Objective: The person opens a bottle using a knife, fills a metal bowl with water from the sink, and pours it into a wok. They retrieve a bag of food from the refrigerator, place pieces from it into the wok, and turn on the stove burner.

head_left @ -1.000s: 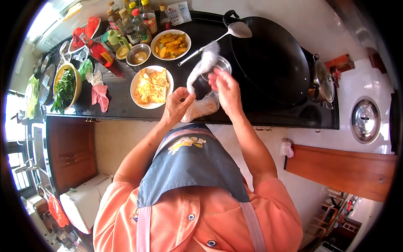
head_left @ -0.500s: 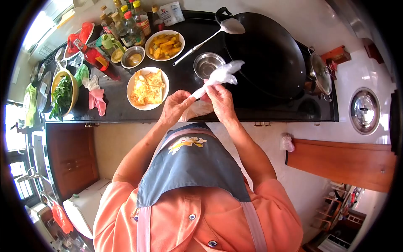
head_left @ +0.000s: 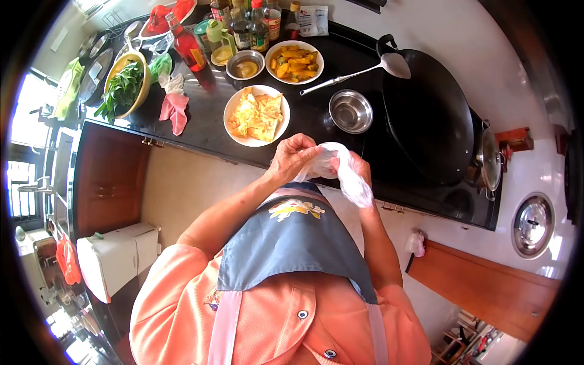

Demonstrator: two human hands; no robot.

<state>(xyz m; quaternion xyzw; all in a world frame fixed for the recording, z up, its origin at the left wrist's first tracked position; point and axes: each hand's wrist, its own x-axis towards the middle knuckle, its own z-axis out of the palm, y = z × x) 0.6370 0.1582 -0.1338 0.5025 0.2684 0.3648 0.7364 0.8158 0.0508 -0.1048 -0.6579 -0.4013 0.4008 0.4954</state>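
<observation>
Plastic bag [head_left: 356, 185], white and thin, is suspended between my hands at the near edge of the surface [head_left: 207, 125]. From left to right: leafy greens [head_left: 125, 85] sit in a yellow bowl [head_left: 146, 84]; a pink cloth [head_left: 174, 114] lies crumpled; fried pieces [head_left: 255, 115] fill a white bowl [head_left: 286, 115]. My left hand [head_left: 291, 159] has its fingers pinched together on the bag's left end. A steel bowl [head_left: 351, 111] stands beyond the bag, which partly covers my right hand [head_left: 361, 169]; its finger closure I cannot tell. A black wok [head_left: 429, 115] stands farther right.
</observation>
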